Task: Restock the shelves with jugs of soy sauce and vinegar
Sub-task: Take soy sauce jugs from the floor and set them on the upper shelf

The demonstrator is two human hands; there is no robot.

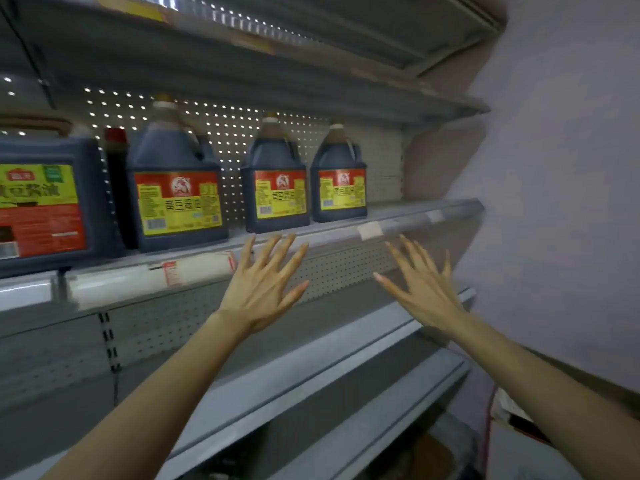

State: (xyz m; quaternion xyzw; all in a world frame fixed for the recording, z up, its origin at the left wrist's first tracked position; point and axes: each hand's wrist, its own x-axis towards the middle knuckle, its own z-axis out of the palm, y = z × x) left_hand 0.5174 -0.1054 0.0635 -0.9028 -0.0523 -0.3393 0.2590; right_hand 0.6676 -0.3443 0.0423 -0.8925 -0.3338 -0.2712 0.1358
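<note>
Three dark soy sauce jugs with red and yellow labels stand upright on the middle shelf: one at the left, one in the middle, one at the right. A larger jug with a green and red label sits at the far left, partly cut off. My left hand hovers just below the shelf edge, fingers spread, holding nothing. My right hand is also spread and empty, below the shelf's bare right end.
An upper shelf overhangs the jugs. Two lower shelves run beneath my arms. A pale wall closes the right side. A slim dark bottle with a red cap stands between the big jug and the left jug.
</note>
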